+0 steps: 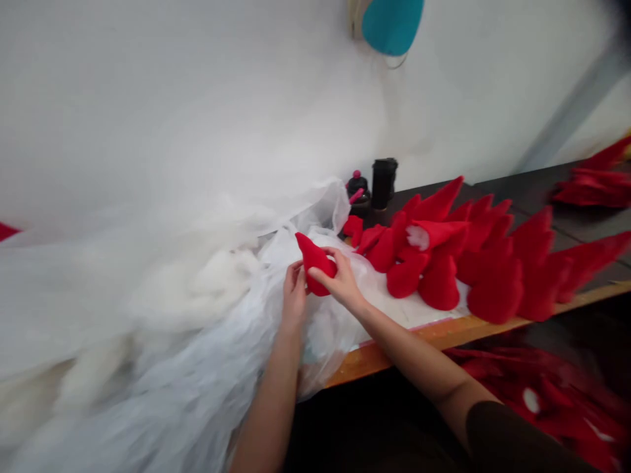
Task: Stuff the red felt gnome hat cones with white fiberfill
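Observation:
Between my two hands is a red felt cone (315,258), shaped like a small pointed hat, its tip leaning up to the left. My left hand (294,289) grips its left side, with part of the fingers hidden behind it. My right hand (344,279) wraps round the right side, thumb across the front. Just below and behind them lies a crumpled white plastic bag (276,269). White fluffy stuffing (217,276) sits in the bag to the left. Several similar red cones (438,282) stand crowded on the table to the right.
The table's wooden edge (444,332) runs along the front. A black cylinder (383,182) and a dark jar with a pink knob (358,190) stand by the wall. More red fabric lies at far right (594,187) and in a heap below the table (547,387).

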Motion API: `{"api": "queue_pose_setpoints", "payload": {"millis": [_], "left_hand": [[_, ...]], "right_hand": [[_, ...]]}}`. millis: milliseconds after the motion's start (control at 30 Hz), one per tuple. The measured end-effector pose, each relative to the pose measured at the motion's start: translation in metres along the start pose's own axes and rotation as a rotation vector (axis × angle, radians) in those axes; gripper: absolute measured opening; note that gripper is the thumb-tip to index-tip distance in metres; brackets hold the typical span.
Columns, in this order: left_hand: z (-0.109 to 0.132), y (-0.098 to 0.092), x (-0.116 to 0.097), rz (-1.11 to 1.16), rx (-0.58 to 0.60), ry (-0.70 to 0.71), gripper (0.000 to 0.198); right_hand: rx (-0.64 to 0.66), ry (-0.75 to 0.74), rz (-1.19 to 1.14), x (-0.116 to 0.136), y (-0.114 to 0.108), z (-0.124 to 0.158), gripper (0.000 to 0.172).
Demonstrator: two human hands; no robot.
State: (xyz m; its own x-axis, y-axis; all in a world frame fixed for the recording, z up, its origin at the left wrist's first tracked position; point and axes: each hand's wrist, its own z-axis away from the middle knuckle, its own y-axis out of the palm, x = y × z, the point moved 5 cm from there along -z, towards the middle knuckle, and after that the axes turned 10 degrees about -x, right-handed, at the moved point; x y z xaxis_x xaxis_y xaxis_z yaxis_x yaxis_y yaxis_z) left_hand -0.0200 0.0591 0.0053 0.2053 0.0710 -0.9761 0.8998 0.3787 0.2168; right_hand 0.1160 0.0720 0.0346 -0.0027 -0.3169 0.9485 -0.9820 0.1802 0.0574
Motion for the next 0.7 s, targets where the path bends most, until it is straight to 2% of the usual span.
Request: {"api": "queue_pose_setpoints", "payload": {"millis": [67,133,167,233,333,433,500,600,700], "left_hand": [[-0.001,0.003,-0.002,0.015,0.044,0.034,0.054],[0.000,0.005,-0.005,0.024,0.061,0.056,0.054],[0.000,0.006,-0.007,0.027,0.066,0.058,0.053],[0.002,0.007,-0.012,0.018,0.073,0.056,0.050],[0.003,0.006,-0.016,-0.027,0.051,0.054,0.046],[0.002,0.005,-0.016,-0.072,0.019,0.035,0.046],[0.001,0.006,-0.015,-0.090,0.029,0.034,0.046],[0.002,0.009,-0.015,-0.111,0.063,0.045,0.045],[0.001,0.010,-0.013,-0.125,0.084,0.051,0.046]], "right_hand": [[0.022,-0.101,0.087,0.011,-0.005,-0.005,0.073],[0.051,-0.152,0.119,0.021,-0.010,-0.010,0.067],[0.036,-0.156,0.115,0.027,-0.016,-0.014,0.063],[-0.085,-0.168,0.086,0.043,-0.036,-0.022,0.057],[-0.335,-0.260,0.033,0.076,-0.091,-0.035,0.055],[-0.606,-0.433,0.088,0.107,-0.167,-0.047,0.054],[-0.756,-0.526,0.193,0.117,-0.217,-0.056,0.059],[-0.847,-0.516,0.355,0.108,-0.274,-0.074,0.064],[-0.778,-0.350,0.473,0.080,-0.304,-0.090,0.065]]}}
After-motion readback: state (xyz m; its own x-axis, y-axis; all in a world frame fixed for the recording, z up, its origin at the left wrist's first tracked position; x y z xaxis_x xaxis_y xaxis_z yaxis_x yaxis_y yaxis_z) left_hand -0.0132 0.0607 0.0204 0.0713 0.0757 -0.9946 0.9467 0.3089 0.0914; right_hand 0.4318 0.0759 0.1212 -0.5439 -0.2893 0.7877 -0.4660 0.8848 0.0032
